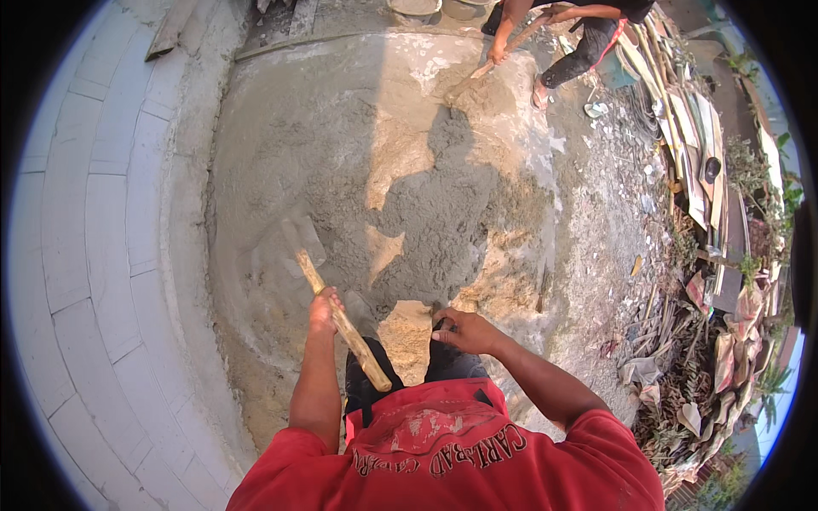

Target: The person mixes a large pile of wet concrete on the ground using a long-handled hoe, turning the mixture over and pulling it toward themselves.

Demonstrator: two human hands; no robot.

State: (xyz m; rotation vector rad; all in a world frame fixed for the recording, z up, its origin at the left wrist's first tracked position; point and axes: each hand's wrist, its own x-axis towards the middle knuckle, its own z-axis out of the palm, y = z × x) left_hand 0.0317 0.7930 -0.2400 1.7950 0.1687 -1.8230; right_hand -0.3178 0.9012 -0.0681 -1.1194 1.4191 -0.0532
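Observation:
My left hand (324, 310) is wrapped round the thick wooden handle of a shovel (345, 328). The handle slants from near my waist up to the left, where its flat grey blade (308, 245) is smeared by motion over the wet mortar (341, 183). My right hand (464, 331) is closed at my right thigh, with thumb and fingers pinching the dark trouser leg (447, 362). Between my legs lies a patch of tan sand (405, 332). Wet grey mortar spreads in front of me, with my shadow across it.
At the far right a co-worker's hands (498, 53) hold another wooden-handled tool (477, 75) in the mix. A pale block wall (111, 221) runs along the left. Planks (682, 128), sacks (745, 324) and dry debris line the right. Buckets (415, 7) stand at the far edge.

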